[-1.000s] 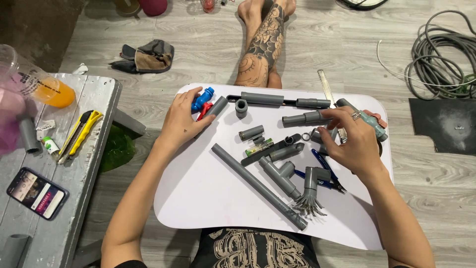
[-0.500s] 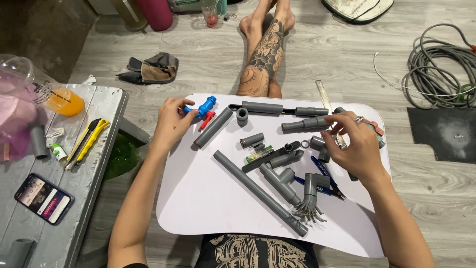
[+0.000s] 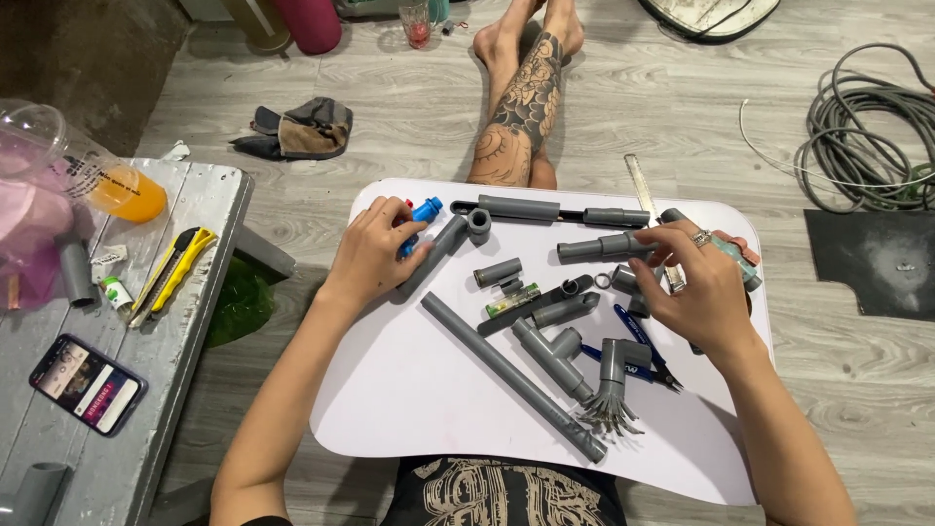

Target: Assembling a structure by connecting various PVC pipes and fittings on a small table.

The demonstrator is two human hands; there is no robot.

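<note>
Left hand (image 3: 375, 255) fingers closed round blue tube (image 3: 421, 216) on white counter (image 3: 409, 390); right hand (image 3: 693, 287) fingers pinching grey pipe fitting (image 3: 609, 247).

Grey wood-plank floor (image 3: 390, 107); weathered grey bench (image 3: 209, 209) at left; coiled cable (image 3: 867, 127) far right; even light.

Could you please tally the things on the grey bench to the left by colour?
Grey pipe offcuts: 2
Yellow utility knife: 1
Black phone: 1
Orange-filled plastic cup: 1
Small green-capped bottle: 1
Total: 6
</note>
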